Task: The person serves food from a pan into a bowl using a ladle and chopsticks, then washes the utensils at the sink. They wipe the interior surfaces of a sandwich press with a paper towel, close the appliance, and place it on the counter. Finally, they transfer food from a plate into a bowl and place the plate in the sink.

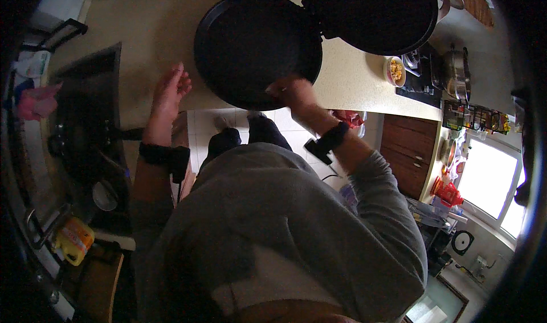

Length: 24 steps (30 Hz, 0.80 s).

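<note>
An electric griddle lies open on the counter, its round black lower plate in front of me. The lid is hinged at the plate's right side and folded back. My left hand hovers left of the plate, fingers loosely curled and apart, with nothing seen in it. Over the plate's near right part is my right hand, blurred, with its fingers bent together. Whether it touches the plate or pinches something small, I cannot tell. Black bands circle both wrists.
To the right stand a bowl of chopped food and a steel pot by a black hob. A dark wok with a handle sits at left, near a yellow jug. A brown cabinet is below the right counter.
</note>
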{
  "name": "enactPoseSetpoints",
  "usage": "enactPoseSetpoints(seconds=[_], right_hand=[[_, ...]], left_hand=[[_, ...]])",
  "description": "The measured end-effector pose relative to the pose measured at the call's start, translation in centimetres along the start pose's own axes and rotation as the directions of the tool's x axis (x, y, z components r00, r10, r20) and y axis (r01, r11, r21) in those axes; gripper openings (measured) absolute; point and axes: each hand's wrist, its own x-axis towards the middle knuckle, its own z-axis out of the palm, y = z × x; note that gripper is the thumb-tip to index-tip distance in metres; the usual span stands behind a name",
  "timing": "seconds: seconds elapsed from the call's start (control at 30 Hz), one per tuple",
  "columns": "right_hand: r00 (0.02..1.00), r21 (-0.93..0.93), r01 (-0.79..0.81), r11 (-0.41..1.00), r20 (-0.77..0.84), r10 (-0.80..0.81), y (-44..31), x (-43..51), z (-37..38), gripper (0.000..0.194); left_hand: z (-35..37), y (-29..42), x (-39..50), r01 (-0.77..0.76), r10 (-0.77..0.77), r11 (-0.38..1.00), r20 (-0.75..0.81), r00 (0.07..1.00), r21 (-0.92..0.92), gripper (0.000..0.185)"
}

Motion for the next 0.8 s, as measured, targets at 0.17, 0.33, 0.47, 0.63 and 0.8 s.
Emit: enactPoseSetpoints(seconds=[0.17, 0.33, 0.47, 0.63, 0.8], right_hand=[[0.978, -0.326, -0.173, 0.929, -0.166, 0.124, 3.0, 3.2, -5.7, 0.032], [0.98, -0.201, 0.035, 0.979, 0.2, 0.006, -2.7, 0.0, 1.6, 0.014], [0.992, -0.134, 0.052, 0.99, 0.121, -0.036, -3.1, -1.1, 2.7, 0.015], [0.993, -0.305, -0.113, 0.946, -0.064, 0.098, 2.9, 2.3, -4.1, 0.02], [0.976, -0.074, -0.097, 0.993, -0.202, 0.08, -2.8, 4.8, 0.6, 0.016]], left_hand=[[3.4, -1.9, -1.7, 0.0, 0.007, 0.996, -0.072, 0.997, 0.087, 0.036], [3.8, -2.6, -2.1, 0.023, -0.022, 0.999, -0.026, 0.999, 0.047, 0.047], [3.9, -2.5, -1.9, 0.032, -0.027, 0.997, -0.063, 0.998, 0.071, 0.057], [3.9, -1.8, -1.9, 0.01, -0.006, 0.989, -0.027, 1.0, 0.149, 0.06], [4.1, -1.3, -2.2, 0.021, -0.016, 0.986, -0.029, 0.999, 0.166, 0.063]])
